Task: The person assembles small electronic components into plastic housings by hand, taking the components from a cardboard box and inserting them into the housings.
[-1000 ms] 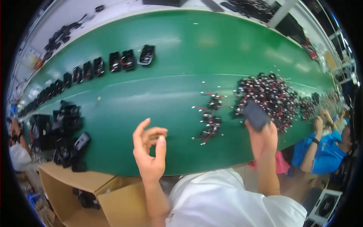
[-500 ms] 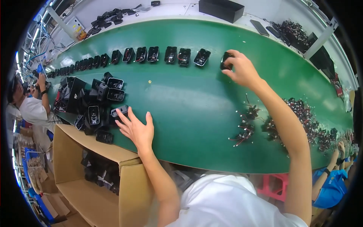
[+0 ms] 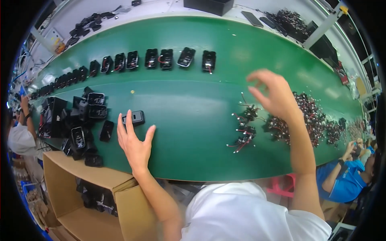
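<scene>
My left hand [image 3: 136,148] has its fingers spread, and the fingertips touch a black rectangular plastic housing [image 3: 138,117] on the green table. To the left of it lies a loose pile of similar black housings [image 3: 97,112]. My right hand [image 3: 274,93] hangs above the table with its fingers curved and apart, holding nothing that I can see; it is slightly blurred. Below its fingers, a small cluster of wired parts [image 3: 246,134] with red and black leads lies on the table. A wired housing [image 3: 208,61] stands at the right end of a long row of housings [image 3: 132,60].
A large heap of wired parts [image 3: 307,116] spreads at the right. An open cardboard box [image 3: 132,211] with black parts inside stands at the near left edge. Co-workers sit at both ends, one in a blue shirt [image 3: 341,180]. A black bin [image 3: 209,5] stands at the back.
My right hand has let go of the housing at the row's right end and moved back toward the wired parts. My left hand has slid its housing rightward from the pile. The view has shifted.
</scene>
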Demonstrator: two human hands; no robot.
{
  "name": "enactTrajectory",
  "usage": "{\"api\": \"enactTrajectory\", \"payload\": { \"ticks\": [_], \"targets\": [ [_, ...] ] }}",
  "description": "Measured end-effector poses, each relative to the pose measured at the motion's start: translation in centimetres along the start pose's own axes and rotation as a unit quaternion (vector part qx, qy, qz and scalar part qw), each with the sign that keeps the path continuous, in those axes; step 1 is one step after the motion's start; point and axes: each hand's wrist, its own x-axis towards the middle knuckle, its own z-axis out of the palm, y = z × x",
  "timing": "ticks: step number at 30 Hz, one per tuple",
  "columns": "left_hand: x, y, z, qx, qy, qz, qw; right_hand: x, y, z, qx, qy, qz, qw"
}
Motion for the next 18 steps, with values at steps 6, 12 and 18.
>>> {"api": "enactTrajectory", "payload": {
  "ticks": [6,12,18],
  "targets": [
    [-0.7,4.0,1.7,-0.095,-0.035,0.084,0.991,-6.5,2.8,3.9,0.027,-0.033,0.075,0.996],
    [-3.2,7.8,1.9,-0.400,-0.147,0.045,0.904,-6.7,1.2,4.2,0.220,0.009,0.164,0.962],
    [-5.0,10.0,2.7,-0.794,-0.290,-0.217,0.489,-8.2,1.5,3.6,0.384,0.084,0.181,0.902]
  ]
}}
